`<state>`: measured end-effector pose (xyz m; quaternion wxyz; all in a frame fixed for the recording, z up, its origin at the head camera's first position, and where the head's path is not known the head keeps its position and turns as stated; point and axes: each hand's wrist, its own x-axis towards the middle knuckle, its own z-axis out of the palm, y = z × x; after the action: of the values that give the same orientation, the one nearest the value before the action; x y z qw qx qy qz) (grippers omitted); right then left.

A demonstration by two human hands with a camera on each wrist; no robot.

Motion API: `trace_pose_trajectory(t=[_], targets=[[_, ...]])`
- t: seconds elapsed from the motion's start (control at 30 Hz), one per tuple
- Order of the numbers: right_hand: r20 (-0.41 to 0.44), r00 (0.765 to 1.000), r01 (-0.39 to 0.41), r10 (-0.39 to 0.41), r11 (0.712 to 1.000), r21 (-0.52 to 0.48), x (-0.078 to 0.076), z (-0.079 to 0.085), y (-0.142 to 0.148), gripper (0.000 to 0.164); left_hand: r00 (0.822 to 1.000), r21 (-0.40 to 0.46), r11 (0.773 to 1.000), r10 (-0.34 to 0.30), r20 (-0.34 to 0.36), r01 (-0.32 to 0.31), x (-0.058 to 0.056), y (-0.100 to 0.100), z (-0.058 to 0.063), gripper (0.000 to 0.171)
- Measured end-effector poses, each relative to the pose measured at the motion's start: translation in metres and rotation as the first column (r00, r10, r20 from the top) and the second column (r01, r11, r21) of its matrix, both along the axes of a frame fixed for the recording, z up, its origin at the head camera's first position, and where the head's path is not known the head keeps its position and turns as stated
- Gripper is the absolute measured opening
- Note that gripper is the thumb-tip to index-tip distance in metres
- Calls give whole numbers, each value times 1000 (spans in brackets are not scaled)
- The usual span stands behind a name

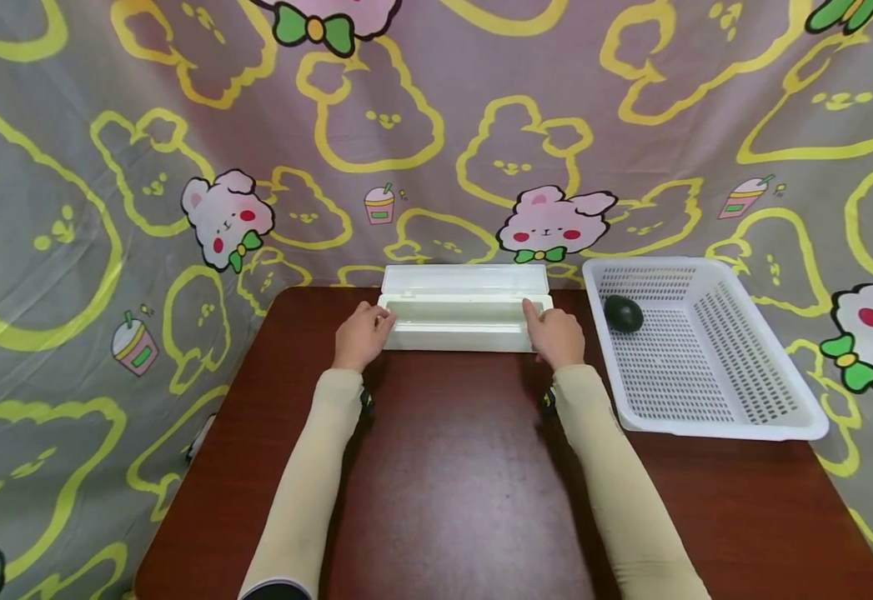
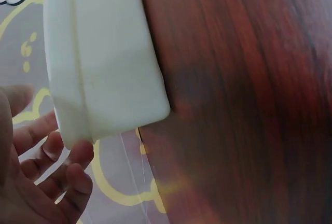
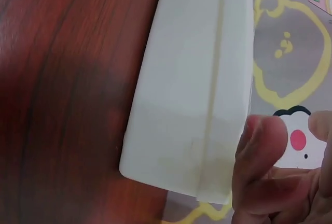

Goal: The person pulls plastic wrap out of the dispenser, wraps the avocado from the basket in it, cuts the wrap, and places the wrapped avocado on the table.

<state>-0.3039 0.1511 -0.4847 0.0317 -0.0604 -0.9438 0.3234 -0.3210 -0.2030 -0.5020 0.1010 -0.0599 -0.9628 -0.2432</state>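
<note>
A long white lidded box (image 1: 459,339) sits near the table's back edge, its lid (image 1: 466,278) raised at the rear; the trough shows nothing inside. At the box's left end my left hand (image 1: 362,335) has curled fingers touching the corner; in the left wrist view the fingertips (image 2: 80,154) meet the end, the thumb apart above it. My right hand (image 1: 559,337) holds the opposite end, thumb over the top edge. The right wrist view shows a digit (image 3: 267,136) against the box's edge; part of that grip is hidden.
Right of the box stands a white plastic basket (image 1: 721,432) with slotted walls. A dark green, avocado-like fruit (image 1: 624,314) lies in its back left corner. A patterned curtain (image 1: 436,92) hangs behind the brown wooden table (image 1: 451,467).
</note>
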Motion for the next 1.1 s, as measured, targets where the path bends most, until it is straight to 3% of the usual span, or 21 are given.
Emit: trace_pose_trajectory(t=[0.17,0.33,0.53,0.67,0.8,0.9,1.1], targets=[[-26,1000,4,1,987,162,-1,2,-6,79,1000,-109,994,-19,-16,17,-1,3,0,41],[-80,997,11,21,924,382,-2,2,-15,74,998,-172,985,-39,-39,31,-2,4,0,40],[-100,994,9,50,855,519,-8,0,-23,70,998,-229,973,-52,-46,40,-3,5,2,39],[-96,993,-6,70,837,547,-12,3,-23,67,997,-258,965,-62,-46,48,-4,7,4,39],[-38,996,-53,85,850,524,-13,8,-20,56,997,-279,960,-55,-52,38,-6,10,3,38],[-2,998,-60,69,879,473,-14,10,-16,48,999,-264,964,-26,-37,15,-8,11,2,39],[-1,1000,11,-11,955,298,-16,5,-7,43,997,-119,991,66,33,-62,-13,9,-6,37]])
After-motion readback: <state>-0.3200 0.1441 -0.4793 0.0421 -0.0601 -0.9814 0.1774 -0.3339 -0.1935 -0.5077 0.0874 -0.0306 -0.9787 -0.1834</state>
